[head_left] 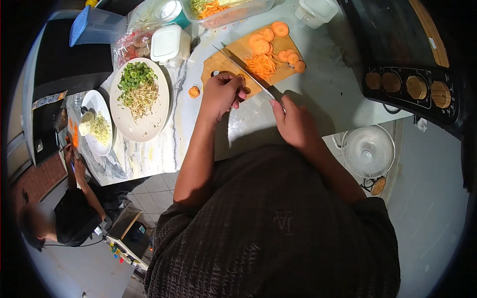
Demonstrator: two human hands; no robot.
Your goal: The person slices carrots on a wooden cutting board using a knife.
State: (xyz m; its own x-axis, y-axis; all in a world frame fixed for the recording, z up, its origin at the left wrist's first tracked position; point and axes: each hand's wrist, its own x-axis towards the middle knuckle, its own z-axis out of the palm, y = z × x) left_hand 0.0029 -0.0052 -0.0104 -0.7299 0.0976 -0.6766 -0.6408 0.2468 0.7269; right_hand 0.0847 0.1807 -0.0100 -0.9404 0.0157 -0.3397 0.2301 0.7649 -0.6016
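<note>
My right hand [294,120] grips the handle of a kitchen knife [252,76], whose blade points away to the upper left across the wooden cutting board [213,63]. My left hand [224,93] is closed at the board's near edge, left of the blade. Its fingers curl inward, and what they may hold is hidden. Right of the blade lies a heap of carrot strips [262,66]. Round carrot slices [260,45] overlap at the board's far side, with more along its right edge. A carrot end [194,92] sits on the counter left of the board.
An oval plate [124,124] holds chopped greens and bean sprouts; a smaller white plate [103,150] stands beside it. White-lidded tubs [165,43] and a clear container [233,19] line the back. A black appliance with knobs [416,87] is at right. Another person [74,216] works at left.
</note>
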